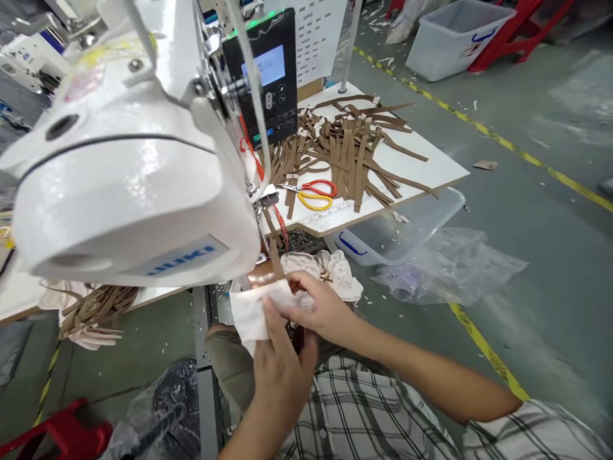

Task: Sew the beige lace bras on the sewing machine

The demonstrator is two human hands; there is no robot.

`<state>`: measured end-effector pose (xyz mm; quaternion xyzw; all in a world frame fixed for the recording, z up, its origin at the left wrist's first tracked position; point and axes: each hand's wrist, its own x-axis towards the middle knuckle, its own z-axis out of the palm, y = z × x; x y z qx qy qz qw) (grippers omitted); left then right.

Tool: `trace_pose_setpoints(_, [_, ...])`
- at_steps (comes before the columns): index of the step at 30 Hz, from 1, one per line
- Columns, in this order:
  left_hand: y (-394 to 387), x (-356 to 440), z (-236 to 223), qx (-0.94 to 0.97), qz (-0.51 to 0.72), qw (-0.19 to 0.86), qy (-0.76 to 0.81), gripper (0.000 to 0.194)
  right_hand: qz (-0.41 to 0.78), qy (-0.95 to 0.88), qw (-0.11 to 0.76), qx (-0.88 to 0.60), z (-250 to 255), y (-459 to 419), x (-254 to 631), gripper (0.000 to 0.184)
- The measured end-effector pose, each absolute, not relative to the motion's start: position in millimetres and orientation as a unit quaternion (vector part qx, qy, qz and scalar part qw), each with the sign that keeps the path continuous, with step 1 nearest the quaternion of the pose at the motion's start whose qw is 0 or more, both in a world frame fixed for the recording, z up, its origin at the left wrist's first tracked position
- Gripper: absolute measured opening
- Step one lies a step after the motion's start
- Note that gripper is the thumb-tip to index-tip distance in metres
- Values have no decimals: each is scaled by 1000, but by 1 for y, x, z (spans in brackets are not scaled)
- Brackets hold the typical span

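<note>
A pale pink piece of fabric (253, 314) lies at the sewing machine's working end, with a brown strap (275, 259) running up from it. My left hand (282, 364) presses its fingers on the front of this fabric, thumb bent toward them. From the right, my right hand (320, 306) pinches the fabric's edge beside the strap. Just beyond that hand rests a lace bra (340, 271) with a small brown bow. The white sewing machine (129, 198) fills the left and hides the needle area.
Brown straps (349, 153) are heaped on the white table (431, 163), near scissors (316, 195) with red and yellow handles. A control panel (268, 83) stands behind. Below the table sits a clear bin (407, 239) beside a plastic bag (460, 268). More straps (98, 306) hang at left.
</note>
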<state>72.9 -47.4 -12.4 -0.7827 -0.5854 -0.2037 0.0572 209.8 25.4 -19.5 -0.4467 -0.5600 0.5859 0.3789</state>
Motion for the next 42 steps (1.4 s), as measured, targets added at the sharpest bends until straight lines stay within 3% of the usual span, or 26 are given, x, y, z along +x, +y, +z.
trace_pose_setpoints(3, [-70, 87, -16, -790, -219, -28, -573, 95, 648, -482, 396, -437, -16, 11, 215, 30])
trace_pose_setpoints(5, [-77, 84, -13, -781, -219, -154, -565, 90, 679, -440, 409, -422, -17, 4, 222, 34])
trace_pose_setpoints(8, [-74, 66, -1, -756, -203, -320, -533, 66, 738, -394, 371, -402, -20, 0, 236, 42])
trace_pose_setpoints(11, [-60, 48, 17, -762, -247, -261, -539, 30, 777, -385, 320, -382, -20, 1, 248, 50])
trace_pose_setpoints(12, [-54, 45, 23, -775, -271, -223, -526, 27, 780, -398, 306, -375, -19, 2, 251, 50])
trace_pose_setpoints(15, [-40, 48, 37, -838, -279, -178, -435, 44, 760, -504, 241, -332, -8, 7, 257, 47])
trace_pose_setpoints(17, [-34, 54, 39, -872, -206, -190, -401, 39, 689, -634, 184, -300, -2, 7, 257, 42])
trace_pose_setpoints(20, [-27, 57, 30, -820, -82, -270, -498, 37, 429, -838, 129, -312, -4, 2, 254, 34])
trace_pose_setpoints(23, [-20, 49, 8, -599, -112, -536, -584, 47, 164, -917, 149, -331, -25, 2, 245, 27])
trace_pose_setpoints(26, [-16, 39, -12, -418, -196, -709, -534, 54, 93, -922, 216, -307, -42, 7, 232, 23])
trace_pose_setpoints(32, [-30, 38, -17, -385, -334, -674, -535, 40, 181, -821, 366, -399, -38, 6, 224, 23])
trace_pose_setpoints(37, [-34, 37, -3, -487, -322, -573, -575, 34, 257, -804, 329, -423, -40, -1, 217, 16])
trace_pose_setpoints(42, [-34, 39, 0, -528, -298, -523, -599, 35, 233, -782, 357, -456, -40, -1, 214, 25])
